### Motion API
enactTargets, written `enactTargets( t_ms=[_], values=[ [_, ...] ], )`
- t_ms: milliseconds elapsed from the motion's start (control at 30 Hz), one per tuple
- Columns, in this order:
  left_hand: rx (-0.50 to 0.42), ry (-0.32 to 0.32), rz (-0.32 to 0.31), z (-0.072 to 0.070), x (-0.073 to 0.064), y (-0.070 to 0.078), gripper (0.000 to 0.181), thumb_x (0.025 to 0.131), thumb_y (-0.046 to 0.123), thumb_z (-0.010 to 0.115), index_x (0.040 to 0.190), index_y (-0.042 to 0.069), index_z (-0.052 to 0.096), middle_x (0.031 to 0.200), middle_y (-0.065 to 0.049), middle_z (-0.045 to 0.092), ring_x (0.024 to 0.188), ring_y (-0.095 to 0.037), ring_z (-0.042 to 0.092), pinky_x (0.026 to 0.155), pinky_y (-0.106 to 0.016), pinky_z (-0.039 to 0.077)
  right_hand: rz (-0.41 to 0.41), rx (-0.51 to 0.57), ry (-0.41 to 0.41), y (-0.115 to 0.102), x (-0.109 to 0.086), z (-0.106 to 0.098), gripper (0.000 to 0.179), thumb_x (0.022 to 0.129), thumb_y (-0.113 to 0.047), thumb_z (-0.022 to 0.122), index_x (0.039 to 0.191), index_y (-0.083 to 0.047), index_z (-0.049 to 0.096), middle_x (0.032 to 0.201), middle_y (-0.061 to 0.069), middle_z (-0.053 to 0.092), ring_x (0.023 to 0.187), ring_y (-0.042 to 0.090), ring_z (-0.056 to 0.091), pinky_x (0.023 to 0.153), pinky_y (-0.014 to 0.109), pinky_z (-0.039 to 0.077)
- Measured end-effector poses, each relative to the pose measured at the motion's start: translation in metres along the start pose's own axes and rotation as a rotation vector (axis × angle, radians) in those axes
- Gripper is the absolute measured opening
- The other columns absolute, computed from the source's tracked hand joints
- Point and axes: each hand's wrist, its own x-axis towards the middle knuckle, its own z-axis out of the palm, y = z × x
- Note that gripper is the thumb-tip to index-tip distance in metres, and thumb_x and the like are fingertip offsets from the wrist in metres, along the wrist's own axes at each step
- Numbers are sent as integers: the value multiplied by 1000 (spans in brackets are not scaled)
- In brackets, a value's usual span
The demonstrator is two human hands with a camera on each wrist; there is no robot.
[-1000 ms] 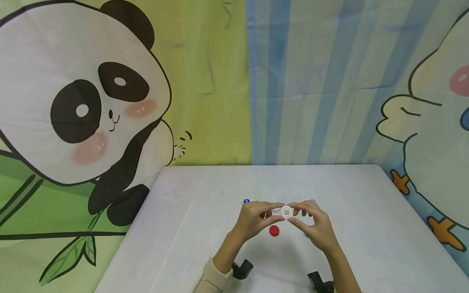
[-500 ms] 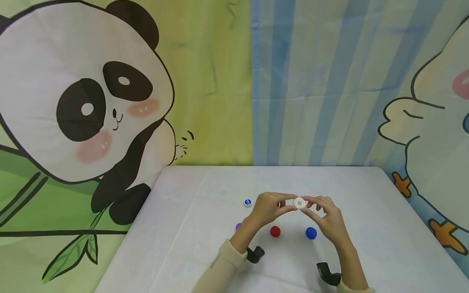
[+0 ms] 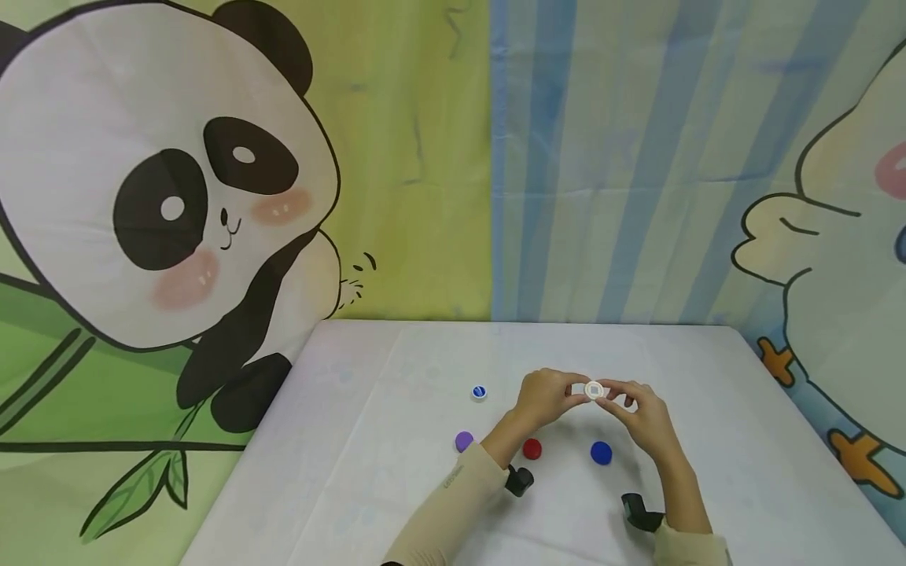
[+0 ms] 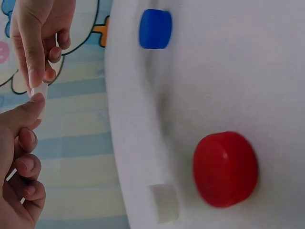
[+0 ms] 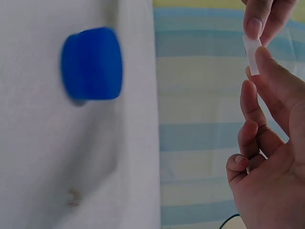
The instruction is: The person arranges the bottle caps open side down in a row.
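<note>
Between both hands is a small white bottle cap [image 3: 594,391], held upright above the table with its round face toward the head camera. My left hand [image 3: 546,398] pinches its left edge between thumb and fingertips. The right hand [image 3: 647,413] pinches the opposite edge the same way. In the left wrist view the white cap [image 4: 42,106] appears edge-on, partly covered by a thumb; the right wrist view also shows the cap [image 5: 252,56] side-on. Below the hands lie a red bottle cap [image 3: 532,449] and a blue bottle cap [image 3: 601,453].
On the white table [image 3: 382,487] there is also a purple cap [image 3: 463,441], close to the left sleeve [image 3: 453,503]. Farther back lies a white cap with a blue middle [image 3: 479,392]. Black wrist cameras [image 3: 520,480] hang under both forearms. Printed curtains [image 3: 609,157] stand behind the table.
Both hands have moved right and slightly away with the white cap still pinched between them. The blue cap and the purple cap, hidden or partly covered earlier, now show more.
</note>
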Motion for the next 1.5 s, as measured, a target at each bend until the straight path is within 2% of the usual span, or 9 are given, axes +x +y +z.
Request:
enactTargets(
  t_ms=[200,300,400,500,633,800,1033,1267,1500],
  values=[
    [73,-68,-83,23,3,4,30,76,47,65,103,35,67,55,16,49,48,1,38,42,-13,28,2,-4,-45,23,1,12,37,80,-36,65,111,-15,64,82,-2,57,74,15,40,59,28,33],
    [102,-115,-117,33,4,5,31,74,48,65,103,36,67,53,14,50,47,-1,37,41,-15,27,32,-21,-63,33,1,18,36,80,-35,65,109,-14,65,81,-1,57,71,14,41,58,28,33],
    [128,-153,-134,40,6,7,31,74,50,65,102,37,67,62,13,60,49,-3,39,42,-16,29,74,-31,-85,40,1,22,35,80,-34,66,108,-14,65,80,0,56,67,14,41,55,26,33],
    [143,-180,-150,46,7,8,30,74,51,65,101,38,67,79,13,67,56,-3,48,47,-16,35,103,-26,-104,45,1,26,33,80,-32,66,108,-14,65,80,1,56,63,14,40,53,25,32],
    [158,-212,-182,50,8,8,27,76,51,63,100,38,67,91,13,67,70,-6,58,54,-19,40,131,-2,-127,51,1,31,32,80,-32,66,108,-15,65,80,1,56,62,13,41,53,24,34],
    [196,-238,-186,54,7,9,27,75,52,63,99,40,67,88,13,67,73,-6,60,53,-20,39,169,13,-136,58,-1,36,30,79,-30,68,106,-17,66,79,0,56,62,12,43,53,25,34],
    [227,-244,-200,57,7,11,26,74,52,64,98,42,66,86,14,67,72,-6,60,53,-20,39,77,-16,-81,62,0,40,28,76,-26,71,102,-14,68,75,-1,56,61,12,41,53,25,33],
    [239,-292,-217,60,9,12,25,75,52,62,99,45,64,88,14,67,72,-6,60,53,-20,40,62,-27,-58,65,-1,41,26,75,-22,72,99,-12,69,74,-1,56,62,13,41,56,26,31],
    [248,-318,-202,62,9,13,26,76,52,59,101,45,63,90,15,67,76,-6,61,55,-21,42,54,-34,-52,66,-1,41,26,75,-21,72,99,-10,69,71,-2,56,58,11,40,51,24,32]
  ],
)
